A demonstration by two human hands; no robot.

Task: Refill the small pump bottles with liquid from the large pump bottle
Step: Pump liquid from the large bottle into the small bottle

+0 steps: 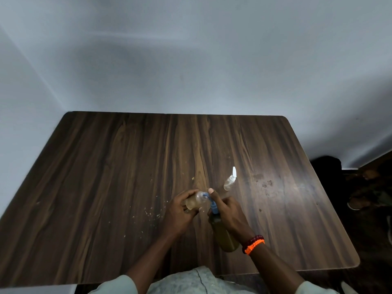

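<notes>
Blue pump nozzle meets small bottle; no labels legible.

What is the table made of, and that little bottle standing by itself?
The table looks like dark wood or wood-look laminate: streaky grain, slight sheen. The little bottle seems to be clear plastic, since the table shows through it, with a white cap.

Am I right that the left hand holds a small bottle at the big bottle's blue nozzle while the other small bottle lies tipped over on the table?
Not quite. In the head view the other small bottle stands upright on the table, white pump on top. The rest holds: the left hand holds a small bottle at the big bottle's blue nozzle.
</notes>
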